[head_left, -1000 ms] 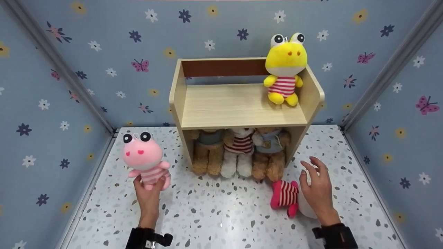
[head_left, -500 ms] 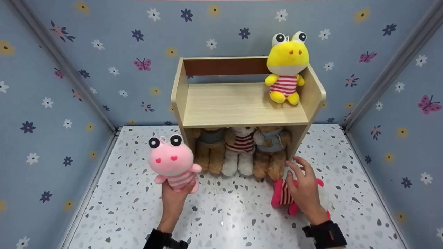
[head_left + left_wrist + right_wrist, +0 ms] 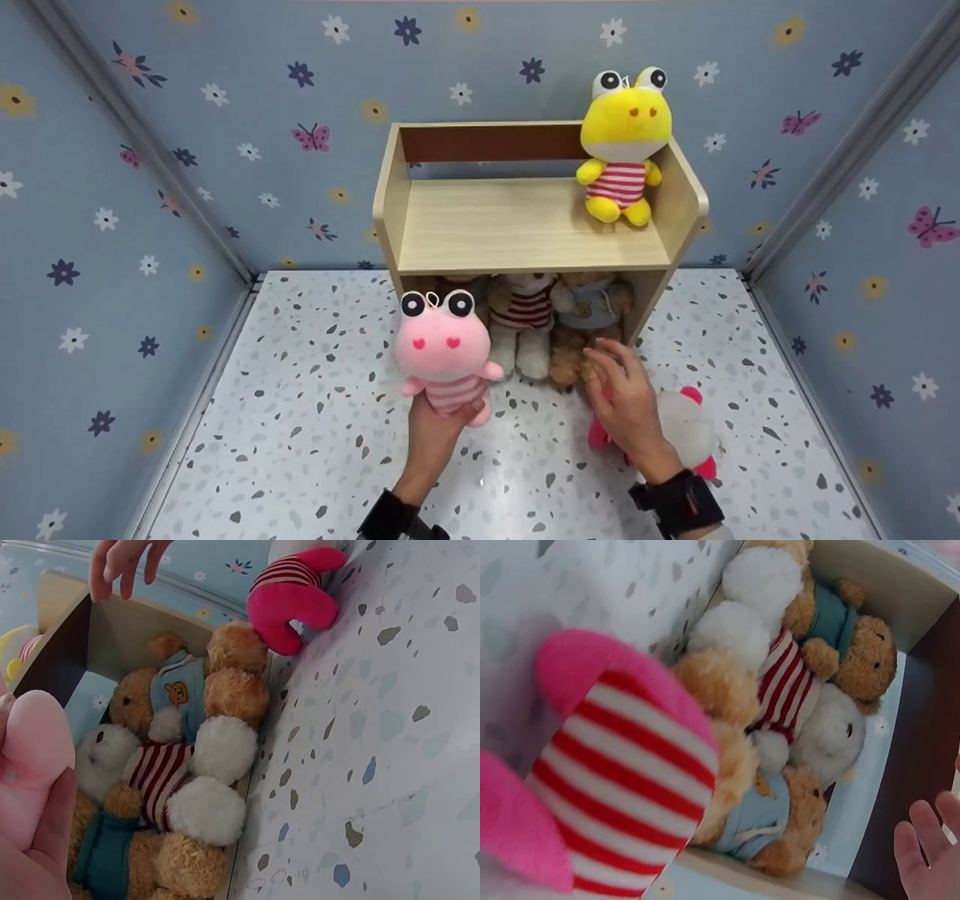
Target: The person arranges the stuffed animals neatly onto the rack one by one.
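My left hand (image 3: 437, 435) grips a pink frog plush (image 3: 442, 345) by its lower body, thumb across its striped belly. The frog is held upright in front of the shelf's left half; part of it shows at the left edge of the left wrist view (image 3: 34, 757). My right hand (image 3: 626, 405) hovers with loosely bent, spread fingers and nothing in them. Below it a hot-pink plush with a red-and-white striped body (image 3: 622, 780) lies on the floor, its pale head (image 3: 686, 427) to the right. The hand partly covers this plush in the head view.
A wooden two-level shelf (image 3: 525, 225) stands at the back. On its upper right sits a yellow frog plush (image 3: 626, 142). Underneath sit three teddies: one in teal (image 3: 832, 619), a white one in stripes (image 3: 525, 311), one in a blue hoodie (image 3: 592, 307). Flowered walls (image 3: 247, 75) enclose the speckled floor (image 3: 300, 390).
My left hand has carried the pink frog rightward, from the floor's left side to before the shelf. My right hand has shifted left, uncovering the lying plush's head.
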The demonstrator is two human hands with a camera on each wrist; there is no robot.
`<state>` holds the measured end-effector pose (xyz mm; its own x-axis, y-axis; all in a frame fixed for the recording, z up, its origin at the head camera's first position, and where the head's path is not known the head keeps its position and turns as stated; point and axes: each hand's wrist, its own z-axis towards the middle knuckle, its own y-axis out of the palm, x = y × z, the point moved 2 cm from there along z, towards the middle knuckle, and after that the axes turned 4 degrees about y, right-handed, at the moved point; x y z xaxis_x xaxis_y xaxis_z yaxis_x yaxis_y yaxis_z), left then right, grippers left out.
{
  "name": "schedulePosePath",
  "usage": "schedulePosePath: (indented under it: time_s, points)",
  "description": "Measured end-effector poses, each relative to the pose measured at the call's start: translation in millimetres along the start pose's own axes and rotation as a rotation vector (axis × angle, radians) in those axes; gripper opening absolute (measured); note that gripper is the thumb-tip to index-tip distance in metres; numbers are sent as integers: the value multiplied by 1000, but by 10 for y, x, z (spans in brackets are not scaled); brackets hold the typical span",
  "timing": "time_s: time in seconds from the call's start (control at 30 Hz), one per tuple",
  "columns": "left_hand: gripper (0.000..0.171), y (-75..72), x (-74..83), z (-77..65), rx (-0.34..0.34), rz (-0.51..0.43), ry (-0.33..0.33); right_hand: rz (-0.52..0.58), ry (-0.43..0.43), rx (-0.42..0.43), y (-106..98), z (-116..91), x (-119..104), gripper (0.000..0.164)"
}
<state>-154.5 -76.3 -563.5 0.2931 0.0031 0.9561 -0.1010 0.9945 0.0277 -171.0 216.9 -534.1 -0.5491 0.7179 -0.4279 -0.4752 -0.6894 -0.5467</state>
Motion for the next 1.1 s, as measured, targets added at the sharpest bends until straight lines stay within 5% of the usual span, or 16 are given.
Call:
schedulePosePath:
  time_s: [0.07,0.23,0.3,0.43,0.67,0.97,1.1]
  points:
    - [66,83,-14,3,-13,-46,36,40,8,-25,46,18,-48,34]
    - [57,290,-44,27,-133,-431,98,183,61,-161,178,44,-179,33]
    - [58,351,-43,27,-179,-503,107,255,96,-232,227,49,-230,35]
    - [57,418,-14,-13,-201,-377,107,383,181,-314,297,74,-316,39]
    - [58,493,22,-92,-221,-208,70,457,305,-332,341,133,-387,44]
    - [56,592,59,-89,-263,-240,60,482,319,-257,374,144,-396,36]
    - [53,574,71,-93,-252,-164,-5,504,364,-219,370,157,-407,25]
